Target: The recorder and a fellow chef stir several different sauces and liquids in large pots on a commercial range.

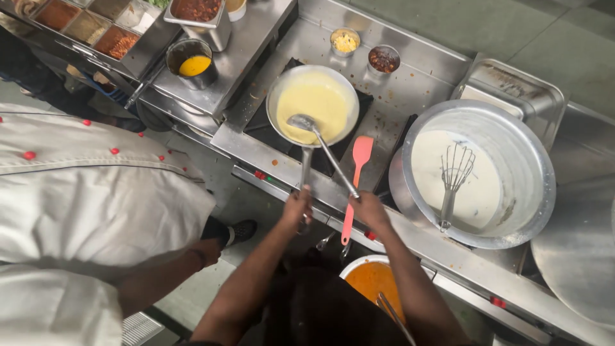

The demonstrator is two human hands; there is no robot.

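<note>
Left hand (297, 208) is clenched around the frying pan (312, 106) handle, the pan sitting on the burner straight ahead, full of pale yellow batter. Right hand (370, 210) grips the ladle (323, 146) at its handle end — bowl resting in the batter. Both forearms reach forward; an orange spatula (356, 176) lies just beside the pan.

Commercial kitchen — stainless-steel cooking line (410, 83) with a built-in burner (269, 125), a row of steel ingredient pans (90, 25), a large mixing bowl (525, 166) of batter, and a person in a white chef's jacket (83, 192).
</note>
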